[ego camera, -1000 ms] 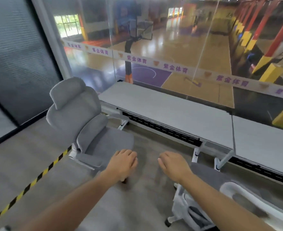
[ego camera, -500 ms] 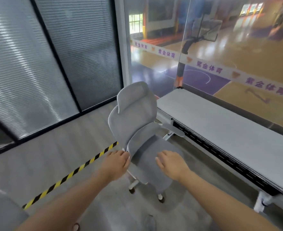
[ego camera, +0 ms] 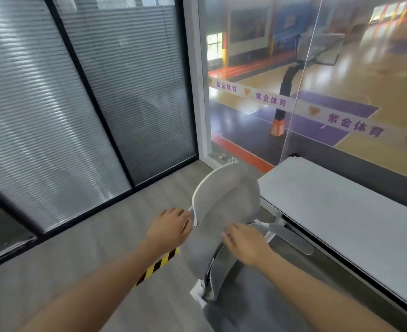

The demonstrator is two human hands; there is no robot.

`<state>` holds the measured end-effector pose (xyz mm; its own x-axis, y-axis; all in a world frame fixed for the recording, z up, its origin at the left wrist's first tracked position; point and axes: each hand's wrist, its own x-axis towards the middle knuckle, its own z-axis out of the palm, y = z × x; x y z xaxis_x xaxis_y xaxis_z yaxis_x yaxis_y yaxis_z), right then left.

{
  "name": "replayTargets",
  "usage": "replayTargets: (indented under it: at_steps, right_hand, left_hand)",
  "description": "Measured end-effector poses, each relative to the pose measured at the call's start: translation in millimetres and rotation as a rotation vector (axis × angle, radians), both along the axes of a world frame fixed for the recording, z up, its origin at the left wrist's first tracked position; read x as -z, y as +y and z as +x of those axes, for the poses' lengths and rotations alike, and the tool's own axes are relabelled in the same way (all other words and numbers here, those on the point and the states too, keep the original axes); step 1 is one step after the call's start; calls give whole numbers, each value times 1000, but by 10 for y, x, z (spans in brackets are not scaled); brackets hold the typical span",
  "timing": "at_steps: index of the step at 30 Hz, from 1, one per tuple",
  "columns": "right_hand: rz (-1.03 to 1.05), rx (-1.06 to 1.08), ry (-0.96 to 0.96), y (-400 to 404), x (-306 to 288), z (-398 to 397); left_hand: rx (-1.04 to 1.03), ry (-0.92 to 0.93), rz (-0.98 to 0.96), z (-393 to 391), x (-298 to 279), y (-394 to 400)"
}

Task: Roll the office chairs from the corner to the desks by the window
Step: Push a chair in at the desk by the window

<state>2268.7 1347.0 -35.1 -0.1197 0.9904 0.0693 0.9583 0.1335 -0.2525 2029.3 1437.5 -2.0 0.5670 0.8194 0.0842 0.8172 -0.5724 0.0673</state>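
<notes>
Both hands reach the chair [ego camera: 224, 207] back: the left hand [ego camera: 167, 227] touches its left edge, the right hand [ego camera: 245, 243] lies on its front, fingers loosely bent, neither plainly gripping. Chair stands just beside the desk [ego camera: 341, 212] end, near the window. A push could knock its armrest [ego camera: 291, 238] against the desk edge. Open floor [ego camera: 78, 255] lies left.

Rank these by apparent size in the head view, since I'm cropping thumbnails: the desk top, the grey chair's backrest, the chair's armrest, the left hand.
1. desk top
2. grey chair's backrest
3. left hand and armrest: these look alike, and the hand's nearness to the camera makes ranking unsure.
</notes>
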Motion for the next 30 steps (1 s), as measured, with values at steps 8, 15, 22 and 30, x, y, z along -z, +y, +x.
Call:
replayTargets:
  at_steps: [8,15,22,30]
  right_hand:
    - [-173,200,202,1126,220,-711]
    - [-100,683,612,1654,333,-1276]
    - [76,906,814,1603,296,-1281]
    - [-3,903,850,1026,398,-1282]
  left_hand:
    - [343,-81,3,66,160,1686]
    - [732,-110,-34,464,168,2471]
    - [879,-106,-74,853,200,2492]
    - [1090,-146,18,1069,218,2198]
